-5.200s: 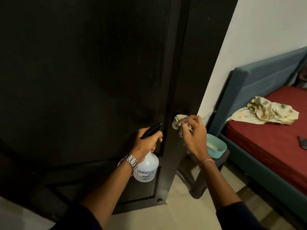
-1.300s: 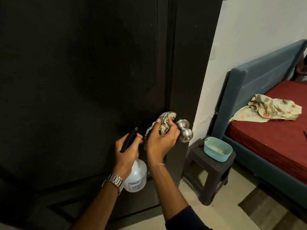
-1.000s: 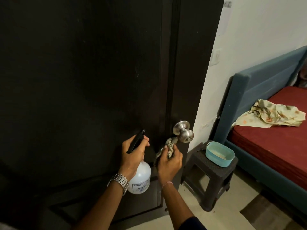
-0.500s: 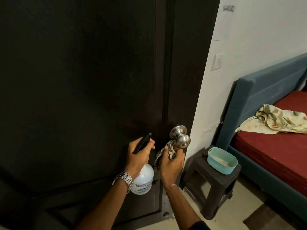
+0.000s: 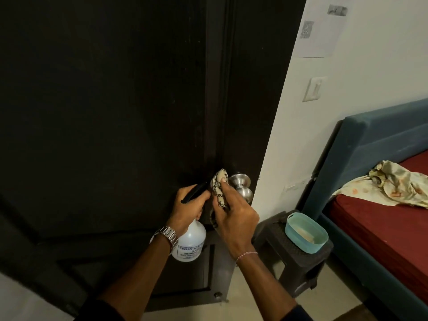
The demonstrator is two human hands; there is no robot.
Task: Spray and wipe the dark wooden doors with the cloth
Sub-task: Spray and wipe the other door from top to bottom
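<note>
Dark door (image 5: pixel 104 112) fills the left; left hand (image 5: pixel 188 208), watch (image 5: pixel 167 235) on the wrist, is curled round the neck of a white spray bottle (image 5: pixel 191 242) held against it. Just right, right hand (image 5: pixel 234 218) grips a patterned cloth (image 5: pixel 218 188), fingers pressing it to the door edge beside the steel knob (image 5: pixel 242 187). Further right: teal tub (image 5: pixel 305 234) on a dark stool (image 5: pixel 294 258), then the bed (image 5: pixel 382 228) with a crumpled rag (image 5: pixel 393 186).

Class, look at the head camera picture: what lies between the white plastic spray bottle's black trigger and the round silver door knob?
In the head view, the patterned cloth, pressed to the dark door by the right hand, lies between them.
</note>
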